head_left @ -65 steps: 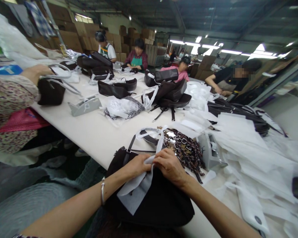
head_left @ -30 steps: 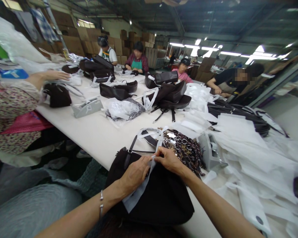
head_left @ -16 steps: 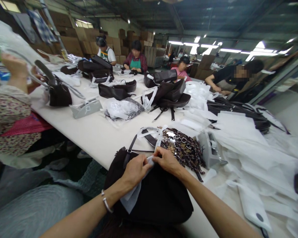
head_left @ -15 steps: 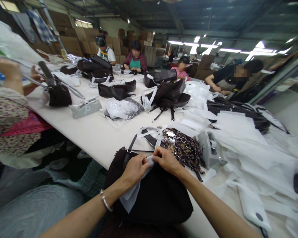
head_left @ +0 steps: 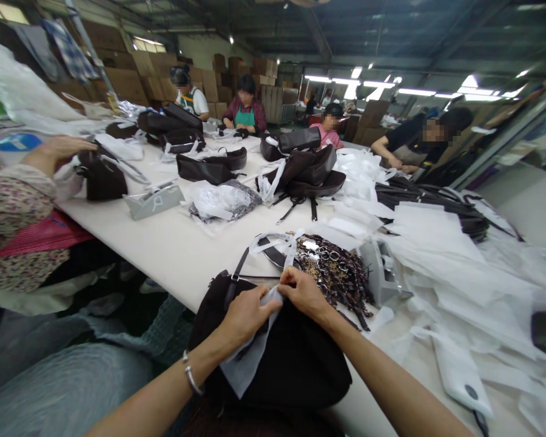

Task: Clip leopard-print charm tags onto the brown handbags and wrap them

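Note:
A dark brown handbag (head_left: 304, 358) lies before me at the table's edge. Its strap rises in a loop, wrapped partly in a white paper strip (head_left: 292, 250). My left hand (head_left: 250, 312) is closed on a thin white tissue sheet (head_left: 248, 370), whose lower corner hangs over the bag's front. Close beside it, my right hand (head_left: 303, 292) pinches at the sheet's upper end, where the wrapped strap meets the bag. The fingertips hide just what is between them. A dark strap with a buckle (head_left: 236, 276) stands at the bag's left.
Behind the bag lies a heap of patterned straps with metal rings (head_left: 337, 267), beside a grey tape dispenser (head_left: 381, 273). White sheets (head_left: 437, 243) cover the right side. More dark bags (head_left: 303, 170) lie farther back. A co-worker's hand (head_left: 57, 152) is at the left.
My left hand has shifted slightly, and the tissue sheet hangs a little lower and wider. My right hand stays nearly in place. The co-worker at left has lowered a hand onto a bag.

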Demonstrator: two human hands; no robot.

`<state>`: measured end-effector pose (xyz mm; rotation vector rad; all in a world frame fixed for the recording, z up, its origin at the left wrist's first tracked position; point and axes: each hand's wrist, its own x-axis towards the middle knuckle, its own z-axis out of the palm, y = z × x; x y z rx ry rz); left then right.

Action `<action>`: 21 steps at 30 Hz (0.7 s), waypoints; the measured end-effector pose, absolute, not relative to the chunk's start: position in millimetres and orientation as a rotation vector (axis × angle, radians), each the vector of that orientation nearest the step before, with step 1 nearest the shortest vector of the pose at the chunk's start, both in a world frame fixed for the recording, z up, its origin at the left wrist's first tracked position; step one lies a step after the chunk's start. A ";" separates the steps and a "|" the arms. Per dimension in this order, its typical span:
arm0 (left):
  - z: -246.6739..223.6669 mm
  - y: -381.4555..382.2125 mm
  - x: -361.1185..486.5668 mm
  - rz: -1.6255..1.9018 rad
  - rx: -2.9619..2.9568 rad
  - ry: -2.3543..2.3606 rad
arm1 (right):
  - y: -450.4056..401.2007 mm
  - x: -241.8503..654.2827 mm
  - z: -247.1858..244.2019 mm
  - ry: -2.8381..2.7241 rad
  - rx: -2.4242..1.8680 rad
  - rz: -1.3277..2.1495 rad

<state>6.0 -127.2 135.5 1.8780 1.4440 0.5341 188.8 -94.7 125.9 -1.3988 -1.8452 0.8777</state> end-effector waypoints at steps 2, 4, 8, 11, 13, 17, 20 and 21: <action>138.8 -132.8 7.5 0.474 1.975 1.528 | -95.5 187.9 127.2 -1.843 -1.403 0.879; 138.5 -135.0 8.5 0.449 2.020 1.569 | -96.8 187.7 128.5 -1.842 -1.405 0.893; 127.3 -127.3 7.9 0.562 1.835 1.498 | -97.5 188.3 130.4 -1.844 -1.417 0.907; 117.4 -116.9 7.0 0.648 1.586 1.339 | -95.9 187.2 135.4 -1.850 -1.413 0.929; 113.0 -111.6 6.6 0.654 1.466 1.285 | -95.4 188.1 143.5 -1.849 -1.413 0.940; 109.5 -107.5 6.5 0.650 1.319 1.246 | -102.2 216.0 172.2 -1.817 -1.516 0.848; 109.9 -108.0 6.5 0.675 1.215 1.218 | -114.6 274.9 196.3 -1.746 -1.748 0.624; 110.3 -108.2 6.5 0.686 1.194 1.212 | -119.0 300.4 202.4 -1.715 -1.855 0.516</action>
